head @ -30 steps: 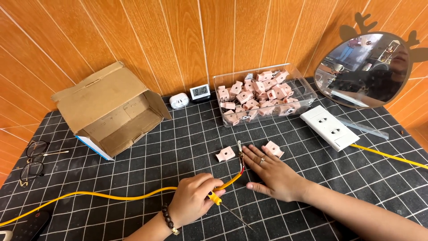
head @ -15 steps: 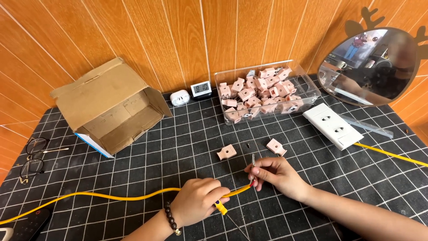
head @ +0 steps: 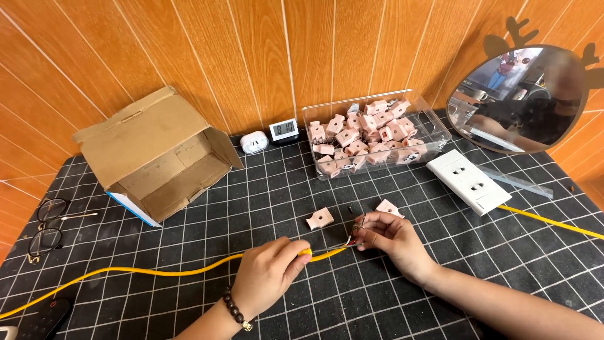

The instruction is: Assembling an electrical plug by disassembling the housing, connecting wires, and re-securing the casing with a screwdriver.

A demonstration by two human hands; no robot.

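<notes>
Yellow cable (head: 189,271) lies across the black grid mat (head: 283,189), your left hand (head: 267,276) pinching it near its stripped end while your right hand (head: 393,236) pinches the bared wires, with two pink plug pieces (head: 320,218) unattached just beyond.

Bright, even lighting; soft, faint shadows under hands and cardboard box (head: 154,157). Sheen on wood-panelled wall (head: 251,56). Mirror (head: 525,97) reflection blurred. Wide-angle bowing at frame edges. Centre sharp.
</notes>
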